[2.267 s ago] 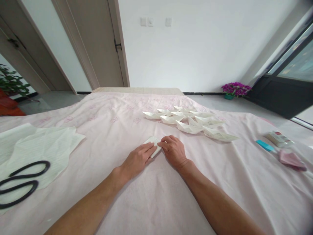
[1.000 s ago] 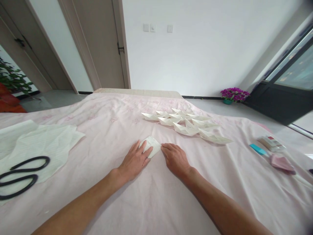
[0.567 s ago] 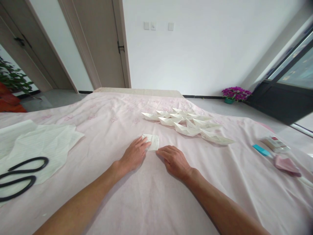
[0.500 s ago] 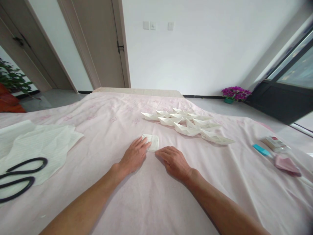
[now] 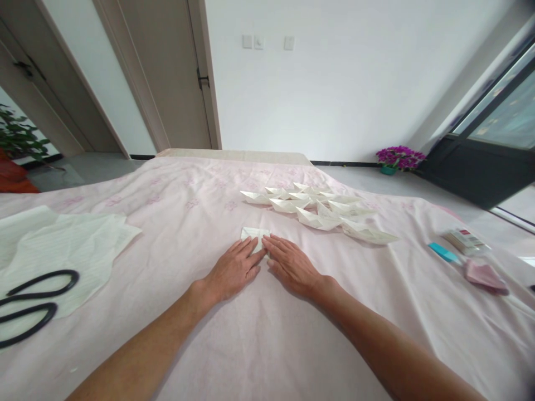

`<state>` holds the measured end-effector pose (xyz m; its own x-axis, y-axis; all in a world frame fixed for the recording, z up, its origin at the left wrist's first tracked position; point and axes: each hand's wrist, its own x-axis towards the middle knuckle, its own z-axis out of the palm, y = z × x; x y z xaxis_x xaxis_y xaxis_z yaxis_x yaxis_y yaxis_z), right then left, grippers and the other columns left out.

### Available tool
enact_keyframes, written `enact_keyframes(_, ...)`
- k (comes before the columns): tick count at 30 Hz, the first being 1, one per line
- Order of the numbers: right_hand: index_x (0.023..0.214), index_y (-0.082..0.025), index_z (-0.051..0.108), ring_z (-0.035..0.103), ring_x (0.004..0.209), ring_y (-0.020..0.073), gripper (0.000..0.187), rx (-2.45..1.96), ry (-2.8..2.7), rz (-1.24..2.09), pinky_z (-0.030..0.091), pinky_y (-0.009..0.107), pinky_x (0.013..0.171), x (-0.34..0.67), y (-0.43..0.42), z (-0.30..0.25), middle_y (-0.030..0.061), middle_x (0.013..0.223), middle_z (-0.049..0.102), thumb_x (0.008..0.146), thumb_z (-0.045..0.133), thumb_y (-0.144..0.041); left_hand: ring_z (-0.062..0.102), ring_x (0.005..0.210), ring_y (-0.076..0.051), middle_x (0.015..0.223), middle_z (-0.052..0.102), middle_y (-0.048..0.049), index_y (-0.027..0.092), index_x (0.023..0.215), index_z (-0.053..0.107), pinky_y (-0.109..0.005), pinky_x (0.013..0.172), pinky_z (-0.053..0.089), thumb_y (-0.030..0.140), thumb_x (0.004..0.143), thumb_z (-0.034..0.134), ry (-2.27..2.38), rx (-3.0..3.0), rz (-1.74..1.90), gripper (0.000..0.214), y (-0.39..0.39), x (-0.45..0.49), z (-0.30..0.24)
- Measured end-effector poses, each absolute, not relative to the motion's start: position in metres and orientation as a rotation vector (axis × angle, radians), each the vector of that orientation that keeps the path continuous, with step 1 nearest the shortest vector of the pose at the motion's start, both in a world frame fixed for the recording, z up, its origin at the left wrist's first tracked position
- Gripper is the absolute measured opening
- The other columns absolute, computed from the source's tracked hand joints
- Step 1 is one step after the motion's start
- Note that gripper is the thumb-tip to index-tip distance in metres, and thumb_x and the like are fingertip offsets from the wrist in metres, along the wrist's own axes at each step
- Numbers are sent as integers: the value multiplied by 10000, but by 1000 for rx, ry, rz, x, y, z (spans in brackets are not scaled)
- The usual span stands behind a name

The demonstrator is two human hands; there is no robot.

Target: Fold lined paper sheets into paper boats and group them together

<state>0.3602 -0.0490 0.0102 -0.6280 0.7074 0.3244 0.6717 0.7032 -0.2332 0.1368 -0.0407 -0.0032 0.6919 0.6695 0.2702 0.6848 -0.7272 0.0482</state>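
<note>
A small folded square of white paper [image 5: 252,232] lies flat on the pink bedsheet [image 5: 267,340]. My left hand [image 5: 234,268] rests on its near left part, fingers stretched out and pointing away from me. On the right side of the square lies my right hand [image 5: 293,265], flat with its fingers extended, the tips close to the left hand's. Both hands press down on the paper and grip nothing. They cover its near part. Beyond and to the right sit several folded paper boats [image 5: 320,219] in rows.
Loose white paper sheets [image 5: 92,245] lie at the left, with black-handled scissors [image 5: 42,303] on them. Towards the right edge are a blue object [image 5: 443,252], a small clear-wrapped pack [image 5: 463,242] and a pink cloth-like item [image 5: 487,277].
My right hand has moved from the paper's near right corner up onto its surface and flattened. My left hand has shifted slightly right over the paper. The view has turned a little.
</note>
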Motion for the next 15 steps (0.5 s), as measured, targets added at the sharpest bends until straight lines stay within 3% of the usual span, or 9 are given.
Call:
enact_keyframes(7,1455,-181,420,336,1421,225,460,-1261,-2552,84,287,468,1147,358,-15,4,120,1513,413,1017,365,-314,412,1384,-260,1461,492,-105,271,1400,491,-466,1128,362,184,948,472,-1173,-2839,-470,460,-43,137,-3)
enact_keyframes(15,1239,-184,623,572,1102,208,352,-1228,-2364,139,434,377,977,360,-20,9,99,1204,660,931,464,-127,466,1332,-286,1406,547,-105,266,1306,592,-528,1112,355,241,972,451,-1311,-2731,-548,364,-43,134,-3)
